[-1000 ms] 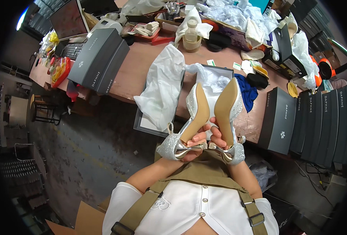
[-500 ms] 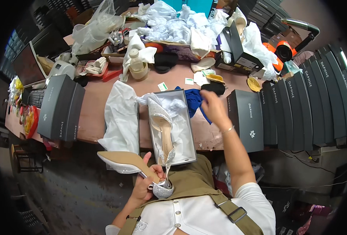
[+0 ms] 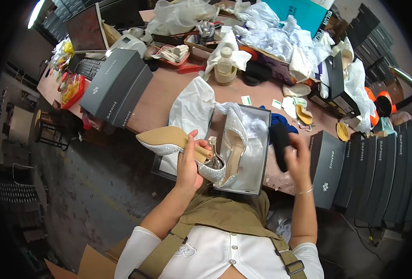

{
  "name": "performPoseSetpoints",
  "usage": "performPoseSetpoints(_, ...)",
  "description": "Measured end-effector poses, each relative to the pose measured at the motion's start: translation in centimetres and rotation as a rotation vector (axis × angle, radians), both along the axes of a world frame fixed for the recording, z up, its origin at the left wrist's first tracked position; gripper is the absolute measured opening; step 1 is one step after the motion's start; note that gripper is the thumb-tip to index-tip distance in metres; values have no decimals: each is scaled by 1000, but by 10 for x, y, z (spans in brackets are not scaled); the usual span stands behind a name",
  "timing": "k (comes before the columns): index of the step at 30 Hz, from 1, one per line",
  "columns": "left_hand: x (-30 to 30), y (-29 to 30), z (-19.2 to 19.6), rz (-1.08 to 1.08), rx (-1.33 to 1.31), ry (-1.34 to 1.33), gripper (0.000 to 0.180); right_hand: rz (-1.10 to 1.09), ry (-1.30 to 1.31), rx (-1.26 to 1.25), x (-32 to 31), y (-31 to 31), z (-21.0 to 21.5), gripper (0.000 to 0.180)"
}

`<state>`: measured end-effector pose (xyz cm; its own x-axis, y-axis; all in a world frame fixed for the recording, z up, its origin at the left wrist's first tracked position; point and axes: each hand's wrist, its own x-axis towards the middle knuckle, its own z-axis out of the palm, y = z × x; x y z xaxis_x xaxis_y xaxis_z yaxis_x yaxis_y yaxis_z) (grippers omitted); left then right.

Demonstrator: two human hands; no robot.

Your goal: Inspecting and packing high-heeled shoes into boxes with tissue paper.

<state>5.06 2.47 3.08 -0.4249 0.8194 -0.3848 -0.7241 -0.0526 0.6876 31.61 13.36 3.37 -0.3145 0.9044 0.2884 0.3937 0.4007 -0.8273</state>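
My left hand (image 3: 188, 163) is wrapped round a glittery silver high-heeled shoe (image 3: 162, 139), its tan sole turned up and its toe pointing left. The matching shoe (image 3: 236, 139) lies in an open shoebox (image 3: 264, 162) lined with white tissue paper (image 3: 252, 160), right in front of me. Right of the box, my right hand (image 3: 300, 156) grips a soft black pad (image 3: 279, 145), blurred by motion; its exact kind I cannot make out. Behind the pad, a blue cloth (image 3: 284, 122) lies crumpled on the table.
Grey shoeboxes (image 3: 108, 86) stand at the left; a row of others (image 3: 362, 167) lines the right. A bottle in a cup (image 3: 225, 69), loose tags and yellowish pads (image 3: 303, 114) sit behind the box. Crumpled paper (image 3: 273, 39) is heaped at the back.
My right hand has picked up the black pad from the table and brought it nearer. My left hand has raised the shoe beside the box. The view has swung left.
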Motion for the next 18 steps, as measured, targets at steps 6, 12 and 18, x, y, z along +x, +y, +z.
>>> performPoseSetpoints(6,19,-13,3,-119,46,106,54,557,-284,696,-79,-79,47,41)
performPoseSetpoints(12,-13,-31,5,-124,140,275,57,334,-342,458,-44,-70,11,48)
performPoseSetpoints(18,-25,-36,-14,-199,222,389,55,594,-274,65,-75,-115,20,46)
